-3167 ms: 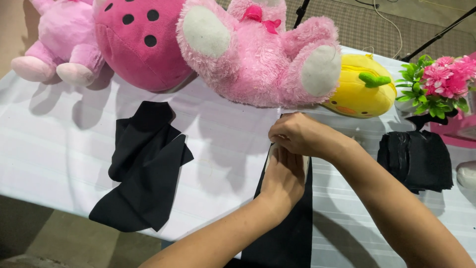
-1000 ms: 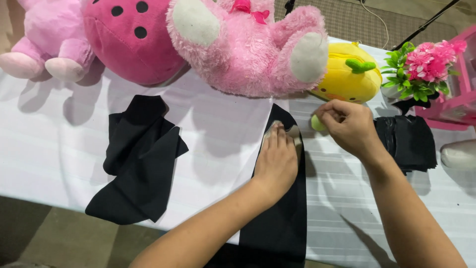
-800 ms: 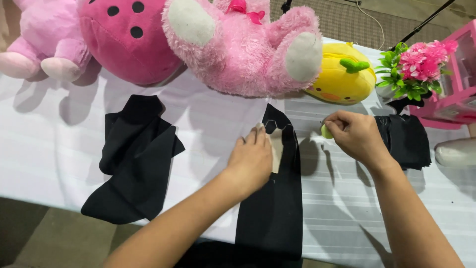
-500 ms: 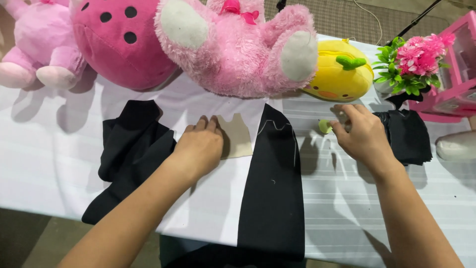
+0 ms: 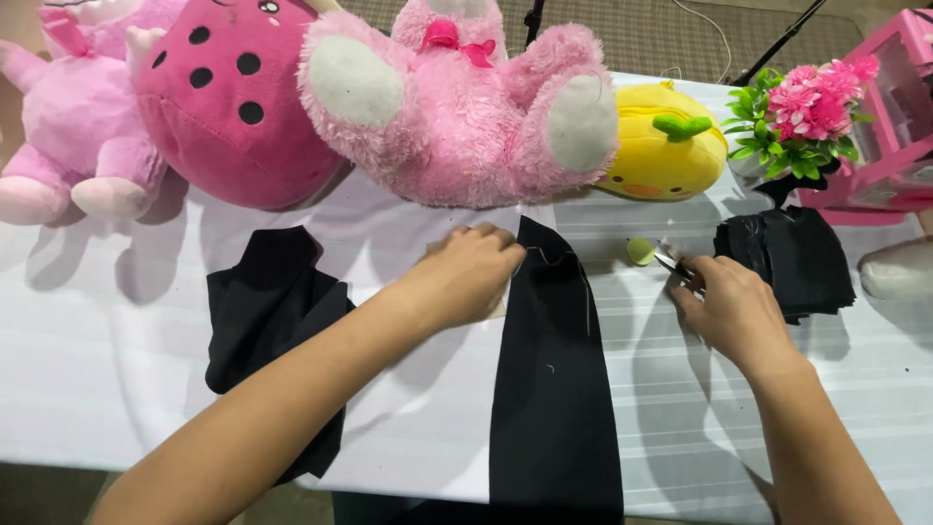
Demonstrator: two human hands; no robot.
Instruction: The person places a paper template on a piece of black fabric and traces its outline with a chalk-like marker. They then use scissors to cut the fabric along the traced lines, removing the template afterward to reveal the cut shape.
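A long black strip of cloth lies on the white table, running from just below the plush toys at the far edge down over the near edge. The left hand rests palm down at the strip's upper left edge, its fingers together and curled, their tips touching the cloth near its top corner. A pale, flat piece lies under this hand; what it is cannot be told.

The right hand lies on the table to the right of the strip, clear of it. Its fingers are pinched on a small metal tool, probably thread snips, whose tip points at a small round yellow-green thing lying just beside it.

A second black cloth, crumpled, lies toward the left side of the table, apart from both hands. A stack of folded black cloth sits near the right edge, just beyond the right hand. Along the far edge stand a pink bear, a dark pink spotted plush, a light pink plush in the far left corner, and a yellow plush. Pink flowers and a pink box stand in the far right corner.
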